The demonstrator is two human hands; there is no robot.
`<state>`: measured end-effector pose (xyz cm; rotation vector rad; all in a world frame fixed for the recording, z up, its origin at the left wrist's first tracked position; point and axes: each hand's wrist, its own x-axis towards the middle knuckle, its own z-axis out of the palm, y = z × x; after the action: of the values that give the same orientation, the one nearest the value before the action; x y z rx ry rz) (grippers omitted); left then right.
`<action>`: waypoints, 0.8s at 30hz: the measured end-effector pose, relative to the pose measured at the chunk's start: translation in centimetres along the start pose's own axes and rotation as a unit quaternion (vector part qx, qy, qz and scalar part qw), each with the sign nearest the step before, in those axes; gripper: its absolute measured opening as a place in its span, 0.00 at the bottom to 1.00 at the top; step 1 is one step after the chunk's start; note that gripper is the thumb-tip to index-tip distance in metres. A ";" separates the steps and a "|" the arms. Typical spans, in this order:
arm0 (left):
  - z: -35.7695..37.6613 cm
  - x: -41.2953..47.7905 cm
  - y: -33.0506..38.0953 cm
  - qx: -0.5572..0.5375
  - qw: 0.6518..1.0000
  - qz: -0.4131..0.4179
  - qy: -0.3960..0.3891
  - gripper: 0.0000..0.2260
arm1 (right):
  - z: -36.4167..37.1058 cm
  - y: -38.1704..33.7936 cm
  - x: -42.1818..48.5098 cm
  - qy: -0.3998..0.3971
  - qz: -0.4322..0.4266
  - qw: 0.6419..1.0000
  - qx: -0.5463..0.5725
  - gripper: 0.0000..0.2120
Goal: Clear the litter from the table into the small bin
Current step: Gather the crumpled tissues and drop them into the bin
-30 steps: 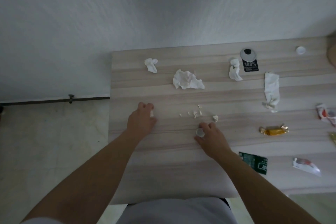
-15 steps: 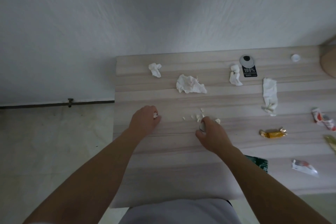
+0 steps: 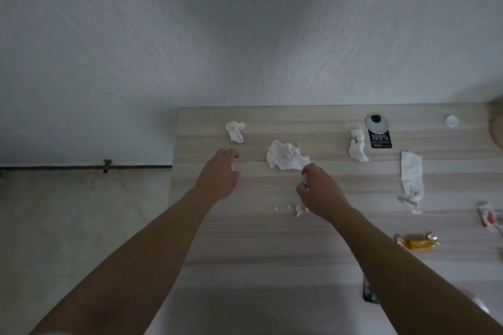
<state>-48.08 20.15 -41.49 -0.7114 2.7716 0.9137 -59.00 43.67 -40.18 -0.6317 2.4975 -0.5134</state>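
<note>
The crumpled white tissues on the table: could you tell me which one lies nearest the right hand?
The big crumpled tissue mid-table, its edge right at the right hand's fingertips. The small far-left wad, twisted wad and long strip lie clearly farther off.

The one camera is riding on the person's head, looking forward and steeply down over both outstretched forearms at the wooden table (image 3: 272,247), so near that the arms are filling the lower half of the view. It is facing the grey wall (image 3: 245,30) that is taking up the upper half, with floor (image 3: 81,212) showing on the left and the table's right side running out of view.
</note>
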 end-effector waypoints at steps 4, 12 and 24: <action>-0.2 2.5 0.2 0.011 1.000 0.004 0.023 0.24 | -0.2 0.2 2.8 -0.003 -0.003 1.000 0.014 0.16; 0.4 6.9 -0.9 0.025 0.999 -0.012 0.033 0.33 | 0.3 0.0 6.7 0.001 -0.008 1.000 0.000 0.20; 1.8 9.3 -0.4 0.026 0.999 -0.023 -0.019 0.17 | 2.3 0.2 8.6 -0.035 0.007 0.998 -0.043 0.29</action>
<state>-56.09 17.28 -45.69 -0.7384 2.7224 0.8333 -64.34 38.78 -45.38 -0.6522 2.4665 -0.3725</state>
